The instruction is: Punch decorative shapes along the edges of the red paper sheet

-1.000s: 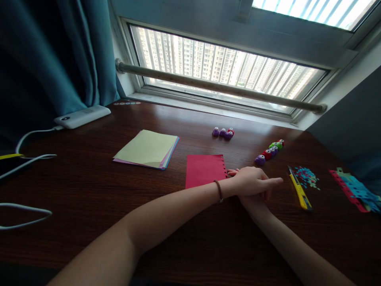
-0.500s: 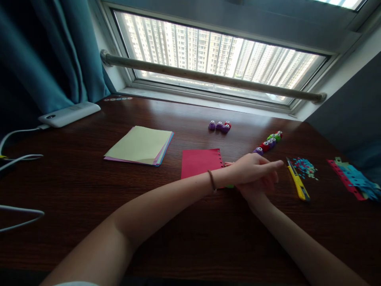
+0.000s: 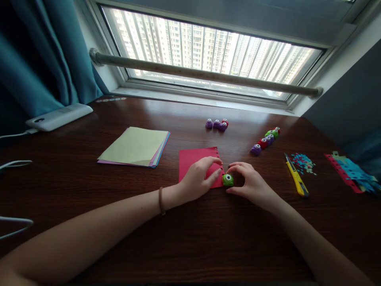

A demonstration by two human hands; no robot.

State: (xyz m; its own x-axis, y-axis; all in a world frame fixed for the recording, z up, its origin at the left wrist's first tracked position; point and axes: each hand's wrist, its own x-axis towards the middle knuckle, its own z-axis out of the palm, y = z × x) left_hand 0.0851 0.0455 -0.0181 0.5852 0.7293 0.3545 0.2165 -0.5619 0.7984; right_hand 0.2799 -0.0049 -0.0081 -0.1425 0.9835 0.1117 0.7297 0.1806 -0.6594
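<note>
A red sheet of paper (image 3: 188, 159) lies on the desk, with small punched holes along its right edge. My left hand (image 3: 200, 176) is on the sheet, fingers stretched toward that edge and slightly apart, so open. At the lower right edge of the sheet sits a green craft paper punch (image 3: 228, 180) with a dark star on its white button. My right hand (image 3: 250, 182) curves around this punch from the right, its thumb on the near side and its fingers on the far side. A small gap shows between thumb and punch, so the hand looks open.
A stack of coloured paper (image 3: 133, 147) lies left. Purple and red punches (image 3: 217, 124) stand behind, and a row of punches (image 3: 262, 143) stands to the right. Further right are a yellow cutter (image 3: 297, 177), paper confetti (image 3: 303, 163) and punched strips (image 3: 354, 172). A white device (image 3: 61, 116) is far left.
My left hand has come back left from over my right wrist onto the red sheet. The green punch, mostly hidden before, now shows between my hands. The view has shifted slightly.
</note>
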